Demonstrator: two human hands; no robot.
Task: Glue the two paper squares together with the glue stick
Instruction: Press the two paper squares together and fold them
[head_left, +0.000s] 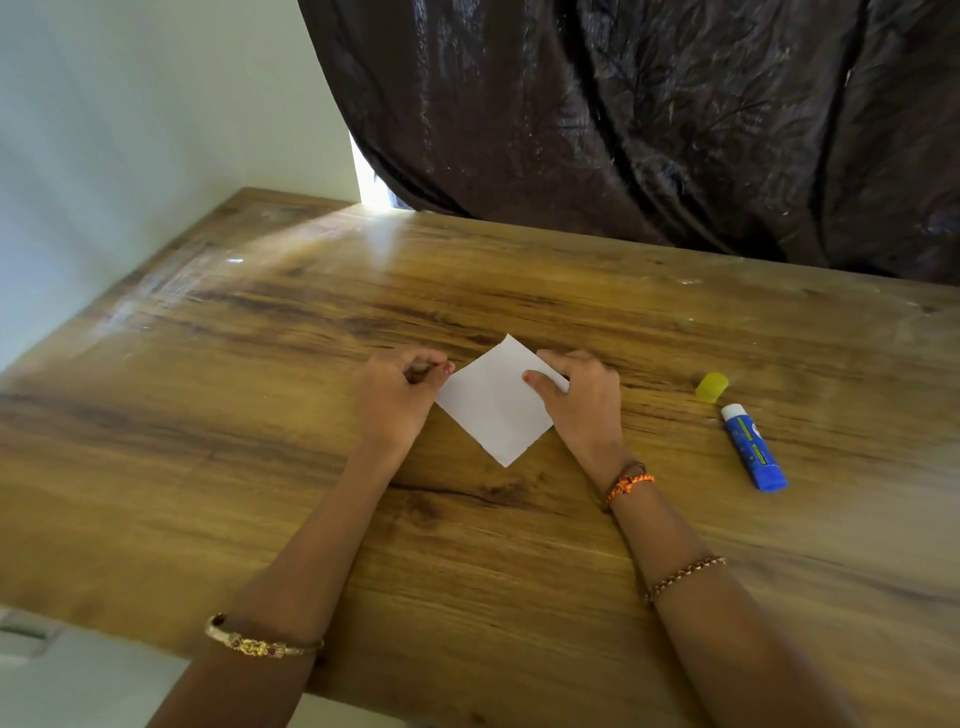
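The white paper (496, 400) lies flat on the wooden surface (260, 364), turned like a diamond, with one corner pointing away from the person and one corner pointing back at them. Only one white shape shows, so I cannot tell if it is one square or two squares stacked right on top of each other. The paper sits right between the two hands. The left hand (397, 397) is at the left corner, and its fingers are curled in, with the fingertips pinching or nipping that corner. The right hand (579, 400) is at the right corner, with its thumb on top of the paper and its fingers curled around the edge, so it holds that side. Both hands are narrow and bent, not spread wide. The glue stick (754, 448) lies on its side on the surface, well off to the right of the paper. Its long blue body points away from the person, leaning a little to the left, with the white open end at the far end. The yellow cap (711, 387) is off and sits just past that open end. The right hand is much nearer to the glue stick than the left hand, so I think the right hand would be the one to reach for it, while the left hand keeps the paper from sliding.
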